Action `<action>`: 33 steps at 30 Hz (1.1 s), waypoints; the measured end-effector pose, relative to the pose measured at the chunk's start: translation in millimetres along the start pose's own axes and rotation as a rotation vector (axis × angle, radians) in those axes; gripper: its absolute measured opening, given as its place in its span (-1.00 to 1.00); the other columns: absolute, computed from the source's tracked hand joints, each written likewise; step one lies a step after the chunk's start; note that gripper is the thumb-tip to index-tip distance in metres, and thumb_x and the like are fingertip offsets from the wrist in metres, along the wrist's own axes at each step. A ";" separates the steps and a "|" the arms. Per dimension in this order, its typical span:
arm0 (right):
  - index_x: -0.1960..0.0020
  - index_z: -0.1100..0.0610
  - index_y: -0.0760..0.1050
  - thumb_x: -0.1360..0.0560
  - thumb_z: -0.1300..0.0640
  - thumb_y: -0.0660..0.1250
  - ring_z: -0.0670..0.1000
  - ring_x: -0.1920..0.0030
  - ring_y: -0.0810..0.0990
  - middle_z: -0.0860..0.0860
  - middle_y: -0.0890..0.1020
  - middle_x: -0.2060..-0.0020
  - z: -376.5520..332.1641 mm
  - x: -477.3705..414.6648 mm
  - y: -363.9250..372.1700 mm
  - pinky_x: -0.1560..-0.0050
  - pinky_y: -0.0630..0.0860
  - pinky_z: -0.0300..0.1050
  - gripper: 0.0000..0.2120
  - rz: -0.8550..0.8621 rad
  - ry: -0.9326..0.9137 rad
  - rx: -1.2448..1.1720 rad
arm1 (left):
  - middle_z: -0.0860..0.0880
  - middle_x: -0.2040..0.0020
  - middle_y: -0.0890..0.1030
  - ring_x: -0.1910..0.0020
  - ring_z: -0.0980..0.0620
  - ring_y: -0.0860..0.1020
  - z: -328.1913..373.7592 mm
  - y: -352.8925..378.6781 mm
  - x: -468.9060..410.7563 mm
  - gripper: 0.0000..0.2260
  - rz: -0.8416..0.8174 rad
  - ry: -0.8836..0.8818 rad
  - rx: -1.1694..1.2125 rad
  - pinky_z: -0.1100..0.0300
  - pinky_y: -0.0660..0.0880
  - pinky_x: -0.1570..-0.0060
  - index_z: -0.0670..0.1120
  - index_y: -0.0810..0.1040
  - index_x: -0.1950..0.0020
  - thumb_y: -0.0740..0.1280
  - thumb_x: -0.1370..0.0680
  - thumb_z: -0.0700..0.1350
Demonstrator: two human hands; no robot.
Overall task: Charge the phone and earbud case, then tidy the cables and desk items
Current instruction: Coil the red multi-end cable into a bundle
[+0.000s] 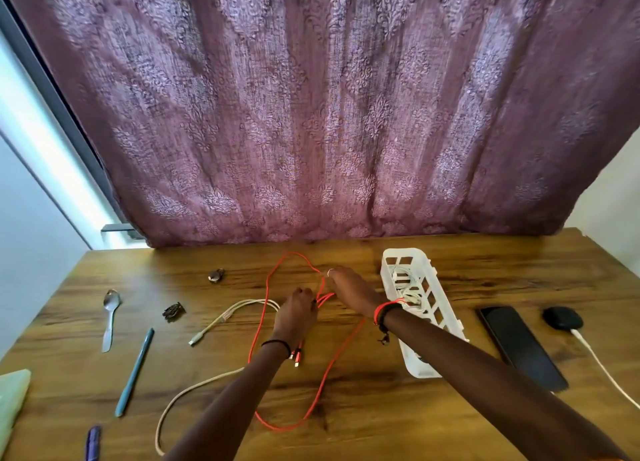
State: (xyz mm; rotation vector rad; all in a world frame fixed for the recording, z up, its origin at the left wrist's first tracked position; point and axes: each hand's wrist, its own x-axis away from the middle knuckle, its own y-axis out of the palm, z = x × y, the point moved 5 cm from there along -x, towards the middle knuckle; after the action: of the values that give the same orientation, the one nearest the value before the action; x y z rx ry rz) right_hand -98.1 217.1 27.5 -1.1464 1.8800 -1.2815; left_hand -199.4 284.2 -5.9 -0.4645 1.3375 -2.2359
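Left hand (297, 310) is closed around gathered strands of the red cable (313, 401), with the plugs hanging by that wrist; right hand (346, 289) pinches a strand just beyond it, mid-desk. The rest of the cable trails in loose loops far and near. It seems best to feed even loops into the left fist without snagging, then lay the coil in the basket (405, 253) at right, beside the phone (519, 346) and case (562, 318)
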 end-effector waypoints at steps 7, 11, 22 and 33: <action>-0.24 0.20 0.52 -0.50 0.31 0.23 0.13 -0.12 0.55 0.19 0.60 -0.08 -17.2 -18.5 -20.5 -0.12 0.37 -0.21 -0.68 0.168 -0.038 -0.278 | -0.08 0.26 0.54 0.35 0.07 0.58 7.8 -49.3 -13.0 -0.77 -0.120 -0.103 0.610 0.11 0.54 0.21 -0.06 0.45 0.24 0.20 -0.55 -0.31; -0.15 0.21 0.57 -0.54 0.22 0.27 0.05 -0.12 0.59 0.12 0.65 -0.07 -23.4 -32.5 -48.6 -0.13 0.40 -0.20 -0.77 0.297 0.003 -0.437 | -0.07 0.26 0.47 0.49 0.20 0.53 19.9 -75.1 -4.9 -0.78 -0.347 -0.164 1.060 0.29 0.51 0.32 -0.09 0.39 0.10 0.07 -0.61 -0.35; 0.02 0.19 0.52 -0.54 0.29 0.19 -0.22 0.29 0.54 0.00 0.63 0.25 -47.6 -37.3 -104.6 0.23 0.45 -0.28 -0.86 0.477 -0.139 -0.694 | 0.09 0.44 0.29 0.51 0.19 0.32 51.4 -140.7 -8.3 -0.71 -0.378 -0.027 1.439 0.32 0.48 0.34 -0.16 0.58 -0.09 0.10 -0.63 -0.08; 0.04 0.10 0.35 -0.48 0.22 0.32 -0.04 0.41 0.48 0.03 0.53 0.41 -53.9 -35.7 -122.8 0.31 0.41 -0.07 -0.85 0.637 -0.073 -0.807 | 0.03 0.18 0.68 0.20 0.13 0.65 68.1 -185.0 -20.0 -0.78 -0.250 0.123 1.915 0.21 0.56 0.01 -0.14 0.50 -0.08 0.08 -0.60 -0.28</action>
State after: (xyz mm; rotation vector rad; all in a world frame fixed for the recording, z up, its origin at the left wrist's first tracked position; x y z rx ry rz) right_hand -86.3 251.3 161.5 -0.7834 2.4930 -0.1143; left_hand -191.1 320.5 188.8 0.2680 -1.1244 -2.5616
